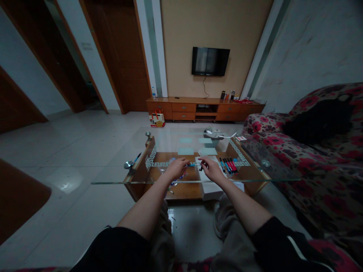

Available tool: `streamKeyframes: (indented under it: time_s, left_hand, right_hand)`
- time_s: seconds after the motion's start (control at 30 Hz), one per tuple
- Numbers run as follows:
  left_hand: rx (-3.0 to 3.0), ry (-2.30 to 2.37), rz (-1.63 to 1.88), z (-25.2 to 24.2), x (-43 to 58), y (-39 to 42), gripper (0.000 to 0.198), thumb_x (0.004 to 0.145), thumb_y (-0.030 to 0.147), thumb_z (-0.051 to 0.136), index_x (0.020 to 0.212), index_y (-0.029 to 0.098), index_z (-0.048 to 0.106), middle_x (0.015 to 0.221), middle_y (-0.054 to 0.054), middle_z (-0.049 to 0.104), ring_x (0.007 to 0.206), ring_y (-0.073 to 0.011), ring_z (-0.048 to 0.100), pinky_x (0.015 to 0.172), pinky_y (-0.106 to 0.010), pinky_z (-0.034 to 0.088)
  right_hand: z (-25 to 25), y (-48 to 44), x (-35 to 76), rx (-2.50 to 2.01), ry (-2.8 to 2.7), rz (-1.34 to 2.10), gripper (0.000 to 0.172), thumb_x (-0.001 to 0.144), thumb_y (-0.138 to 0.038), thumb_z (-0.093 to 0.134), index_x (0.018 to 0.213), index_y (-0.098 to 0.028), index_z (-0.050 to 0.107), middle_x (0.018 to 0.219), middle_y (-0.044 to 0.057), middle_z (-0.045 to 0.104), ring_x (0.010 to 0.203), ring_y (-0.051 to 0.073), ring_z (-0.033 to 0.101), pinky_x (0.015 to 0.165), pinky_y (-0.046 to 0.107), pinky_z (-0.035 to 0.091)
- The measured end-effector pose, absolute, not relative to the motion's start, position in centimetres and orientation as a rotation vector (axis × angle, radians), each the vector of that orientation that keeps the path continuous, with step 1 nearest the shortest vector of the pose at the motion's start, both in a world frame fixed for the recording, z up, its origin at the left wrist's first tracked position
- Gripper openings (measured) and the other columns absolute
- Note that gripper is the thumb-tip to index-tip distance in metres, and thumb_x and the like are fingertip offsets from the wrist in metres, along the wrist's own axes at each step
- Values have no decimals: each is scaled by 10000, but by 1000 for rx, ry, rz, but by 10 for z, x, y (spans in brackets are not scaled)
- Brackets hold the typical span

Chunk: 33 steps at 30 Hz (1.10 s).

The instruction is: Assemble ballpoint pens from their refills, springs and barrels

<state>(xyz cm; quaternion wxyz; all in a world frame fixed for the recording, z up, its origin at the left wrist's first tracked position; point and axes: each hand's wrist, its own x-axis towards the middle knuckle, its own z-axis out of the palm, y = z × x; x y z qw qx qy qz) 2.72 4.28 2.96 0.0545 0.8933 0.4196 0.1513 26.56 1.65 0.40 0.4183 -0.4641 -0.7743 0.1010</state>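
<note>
My left hand (177,168) is closed over the glass table, its fingers wrapped round a blue marker pen (192,165) whose end points to the right. Facing it, my right hand (210,169) pinches a small black piece (201,168), which looks like a pen cap; its exact kind is too small to be sure of. A short gap separates the two hands. To the right of my right hand, several marker pens (228,165) in black, blue and red lie side by side. One more blue pen (136,159) rests alone near the left metal fitting.
The glass tabletop (113,177) has exposed edges and metal fittings. On the shelf below are a white box (208,190) and small plastic-wrapped items (173,183). A dark bowl (213,134) stands at the far side. The floral sofa (272,139) is on the right.
</note>
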Motion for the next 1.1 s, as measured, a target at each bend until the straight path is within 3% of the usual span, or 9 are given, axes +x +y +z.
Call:
streamKeyframes:
  time_s: [0.47, 0.9, 1.1]
  left_hand:
    - [2712, 1163, 482, 28, 30, 44, 139, 918, 220, 528, 1018, 216, 625, 1031, -62, 617, 926, -195, 608, 828, -286, 474]
    - [2688, 1109, 474, 34, 37, 38, 486, 824, 66, 527, 1266, 263, 577, 1209, -75, 621, 1103, -220, 602, 952, -319, 475]
    - [2708, 1068, 508, 33, 40, 39, 365, 915, 166, 505, 1255, 256, 601, 1180, -80, 657, 1045, -219, 636, 908, -317, 492]
  right_hand:
    - [5, 15, 264, -1155, -1988, 275, 361, 899, -147, 522, 1236, -238, 615, 932, 45, 695, 744, 162, 615, 757, 287, 484]
    - [6, 13, 256, -1107, -1992, 255, 402, 875, -125, 533, 1247, -257, 611, 1047, 62, 693, 806, 170, 641, 793, 311, 514]
    - [6, 11, 253, -1097, -2002, 252, 406, 881, -120, 521, 1251, -265, 603, 1091, 63, 685, 863, 176, 646, 817, 322, 514]
